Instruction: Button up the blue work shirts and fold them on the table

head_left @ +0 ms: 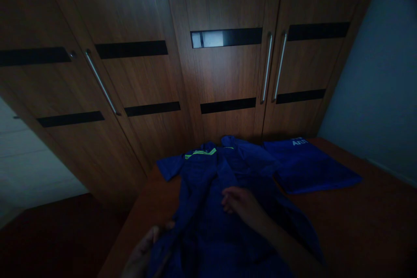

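Observation:
A dark blue short-sleeved shirt (208,226) with bright yellow-green strips across the chest lies spread on the table, collar toward the wardrobe. Its front looks open and its lower part runs out of view at the bottom. At the shirt's left side edge, my left hand (145,247) is closed on the cloth, with some of its fingers in shadow. My right hand (243,206) rests over the middle of the shirt, its fingers curled together at the front edge of the cloth. Dim light and blur hide the exact grip of the fingertips.
A folded bright blue item with white lettering (316,167) lies right of the shirt. The reddish-brown table (365,221) stands against a wooden wardrobe (224,69) with metal handles. A pale wall (374,95) rises on the right.

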The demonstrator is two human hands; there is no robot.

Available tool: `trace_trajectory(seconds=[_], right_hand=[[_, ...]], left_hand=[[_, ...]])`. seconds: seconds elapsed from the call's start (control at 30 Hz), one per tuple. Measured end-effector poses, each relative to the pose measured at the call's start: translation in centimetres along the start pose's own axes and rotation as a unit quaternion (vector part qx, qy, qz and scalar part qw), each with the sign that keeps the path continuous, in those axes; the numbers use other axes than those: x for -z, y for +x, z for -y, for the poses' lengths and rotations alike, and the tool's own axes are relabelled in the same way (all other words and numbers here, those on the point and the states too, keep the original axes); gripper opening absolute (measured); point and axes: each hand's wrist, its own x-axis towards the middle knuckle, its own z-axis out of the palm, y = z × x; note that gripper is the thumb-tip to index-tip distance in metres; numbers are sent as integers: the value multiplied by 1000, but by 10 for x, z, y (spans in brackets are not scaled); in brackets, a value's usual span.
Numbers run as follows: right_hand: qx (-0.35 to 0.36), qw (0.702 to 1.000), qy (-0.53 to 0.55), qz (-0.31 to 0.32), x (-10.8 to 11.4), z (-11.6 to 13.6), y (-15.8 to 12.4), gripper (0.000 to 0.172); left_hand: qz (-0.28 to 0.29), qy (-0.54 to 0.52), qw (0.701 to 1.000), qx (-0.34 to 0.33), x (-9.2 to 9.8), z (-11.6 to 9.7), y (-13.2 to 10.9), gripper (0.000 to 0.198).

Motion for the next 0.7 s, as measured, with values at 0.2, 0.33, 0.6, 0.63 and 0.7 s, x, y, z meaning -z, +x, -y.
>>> trace_trajectory(seconds=[0.2, 0.33, 0.6, 0.63, 0.7], right_hand=[[-180, 909, 374, 33, -50, 9, 52, 21], [-196, 904, 380, -25, -58, 16, 88, 20], [-137, 938, 297, -116, -45, 22, 123, 9], [-123, 946, 272, -130, -41, 21, 125, 11], [-93, 960, 215, -155, -33, 18, 129, 16]], left_hand=[[-13, -67, 998, -3, -10, -32, -13, 40], [-3, -163, 987, -6, -11, -46, -18, 34], [64, -179, 982, -10, 5, -35, -12, 34], [73, -156, 985, -15, 5, -32, -12, 34], [96, -90, 991, -39, 5, -25, -12, 30]])
